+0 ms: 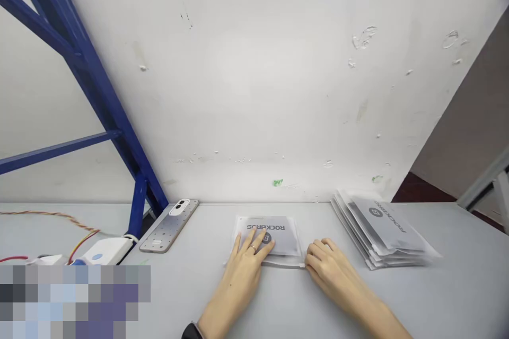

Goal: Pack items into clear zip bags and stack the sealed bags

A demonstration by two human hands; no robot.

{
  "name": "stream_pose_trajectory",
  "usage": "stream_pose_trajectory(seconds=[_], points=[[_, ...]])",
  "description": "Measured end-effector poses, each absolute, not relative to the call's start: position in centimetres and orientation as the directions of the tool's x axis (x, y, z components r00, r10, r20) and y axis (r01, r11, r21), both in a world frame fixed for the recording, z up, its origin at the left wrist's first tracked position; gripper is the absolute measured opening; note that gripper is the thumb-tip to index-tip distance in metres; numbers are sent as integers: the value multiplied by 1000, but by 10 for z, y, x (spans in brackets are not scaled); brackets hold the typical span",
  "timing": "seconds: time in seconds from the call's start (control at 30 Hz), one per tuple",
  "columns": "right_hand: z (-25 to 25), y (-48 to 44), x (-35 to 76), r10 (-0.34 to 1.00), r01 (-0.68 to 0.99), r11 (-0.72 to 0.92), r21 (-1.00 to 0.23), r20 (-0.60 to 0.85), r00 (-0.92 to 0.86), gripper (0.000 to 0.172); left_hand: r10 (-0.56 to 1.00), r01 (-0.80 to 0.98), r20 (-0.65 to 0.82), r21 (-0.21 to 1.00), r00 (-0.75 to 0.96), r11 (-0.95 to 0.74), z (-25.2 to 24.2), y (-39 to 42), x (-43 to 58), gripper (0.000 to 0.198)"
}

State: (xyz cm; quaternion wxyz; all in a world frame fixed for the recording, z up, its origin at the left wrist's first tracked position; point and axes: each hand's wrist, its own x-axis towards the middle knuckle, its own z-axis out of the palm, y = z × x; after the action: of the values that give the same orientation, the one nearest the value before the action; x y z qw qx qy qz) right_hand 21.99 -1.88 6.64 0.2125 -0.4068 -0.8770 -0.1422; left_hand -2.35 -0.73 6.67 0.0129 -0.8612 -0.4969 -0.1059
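Observation:
A frosted zip bag point(292, 241) printed ROCKBROS lies flat on the table, with something grey inside. Its lettering appears upside down and its zip edge faces me. My left hand point(248, 259) rests on the bag with fingers spread, pressing on it and partly covering the logo; a ring is on one finger. At the bag's near right corner, my right hand point(323, 262) is closed in a pinch on the end of the zip, where a bit of the white slider shows. The fingertips hide most of the slider.
To the right lies a stack of similar zip bags point(387, 222). A phone point(170, 226) sits at the back left by a blue metal frame point(107, 95). A white power strip point(105, 251) and wires are further left. A white wall point(254, 90) rises behind the table point(286, 307).

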Motion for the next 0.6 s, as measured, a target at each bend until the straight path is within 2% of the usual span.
stream_pose_trajectory(seconds=[0.1,0.27,0.4,0.6], points=[[67,-22,215,624,745,665,55,508,-594,25,815,819,242,114,526,-562,67,-13,-16,55],[69,-35,199,566,678,735,-29,576,-590,24,719,707,300,170,627,-687,75,-29,5,18],[68,-39,194,532,655,755,-18,601,-597,27,670,682,398,135,627,-719,73,-30,10,23],[64,-24,207,499,695,708,130,605,-621,26,645,714,502,75,576,-696,69,-17,-2,18]])
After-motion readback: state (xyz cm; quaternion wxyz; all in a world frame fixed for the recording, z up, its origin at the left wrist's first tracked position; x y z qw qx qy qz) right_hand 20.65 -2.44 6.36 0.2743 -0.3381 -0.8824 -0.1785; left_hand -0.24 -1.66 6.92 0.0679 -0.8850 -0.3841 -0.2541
